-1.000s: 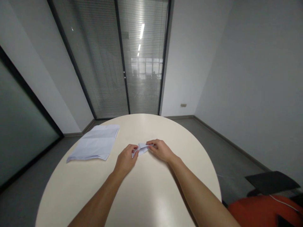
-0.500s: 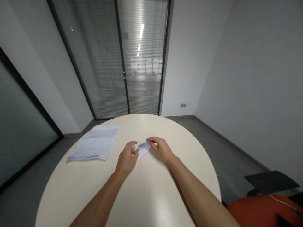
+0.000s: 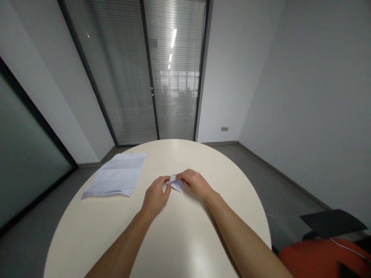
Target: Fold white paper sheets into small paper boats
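Between my hands is a small piece of folded white paper (image 3: 176,184), held just over the middle of the round table. My left hand (image 3: 156,194) pinches its left edge between thumb and fingers. From the other side my right hand (image 3: 195,182) grips the upper right part, with its fingertips bent over the paper. A flap stands up along the top, and a pointed part hangs toward me. The fingers cover much of the paper's outline.
A stack of white paper sheets (image 3: 117,173) lies at the table's left edge. The cream round table (image 3: 162,239) fills the foreground. An orange chair (image 3: 313,258) with a black part (image 3: 333,223) stands at the lower right. Glass panels with blinds (image 3: 127,77) rise behind.
The paper's upper flap has folded over, and its shape looks smaller between my hands. My right hand has shifted slightly left, closer to my left hand.
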`<state>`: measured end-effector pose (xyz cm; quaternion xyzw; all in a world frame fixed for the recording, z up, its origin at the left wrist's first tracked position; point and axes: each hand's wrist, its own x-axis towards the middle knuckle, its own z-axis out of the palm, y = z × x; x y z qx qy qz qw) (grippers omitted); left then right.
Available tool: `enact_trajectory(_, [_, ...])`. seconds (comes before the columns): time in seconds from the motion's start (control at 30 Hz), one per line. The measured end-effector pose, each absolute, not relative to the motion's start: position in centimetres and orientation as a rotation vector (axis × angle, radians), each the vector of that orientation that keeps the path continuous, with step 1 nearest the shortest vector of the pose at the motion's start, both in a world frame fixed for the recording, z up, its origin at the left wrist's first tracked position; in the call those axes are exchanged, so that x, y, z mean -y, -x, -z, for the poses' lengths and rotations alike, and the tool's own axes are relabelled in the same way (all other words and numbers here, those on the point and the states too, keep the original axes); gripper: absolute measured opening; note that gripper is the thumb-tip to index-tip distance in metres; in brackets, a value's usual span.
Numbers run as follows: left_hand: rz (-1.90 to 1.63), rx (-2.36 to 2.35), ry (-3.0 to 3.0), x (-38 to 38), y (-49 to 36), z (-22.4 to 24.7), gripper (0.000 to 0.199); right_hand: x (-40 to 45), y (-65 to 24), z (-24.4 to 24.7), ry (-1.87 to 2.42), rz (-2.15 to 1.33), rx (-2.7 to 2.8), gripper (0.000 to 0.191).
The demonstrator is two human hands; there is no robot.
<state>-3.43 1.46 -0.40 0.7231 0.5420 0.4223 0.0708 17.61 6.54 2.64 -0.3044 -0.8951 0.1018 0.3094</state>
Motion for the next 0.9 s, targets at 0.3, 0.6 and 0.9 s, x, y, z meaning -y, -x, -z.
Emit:
enact_trajectory(0.3, [-1.206, -1.638, -2.252, -1.7, 3.6, 0.8, 0.02, -5.9, -17.4, -2.5, 0.736, -0.365, 2.459, 0.032])
enact_trajectory(0.6, [-1.124, -1.628, -2.309, -1.7, 3.6, 1.0, 0.021, -6.1, -17.4, -2.0, 0.836, -0.476, 2.396, 0.034])
enact_trajectory(0.9, [-1.047, -1.637, -2.336, -1.6, 3.6, 0.8, 0.021, -6.6, -17.8, -1.3, 0.857, -0.454, 2.402, 0.029])
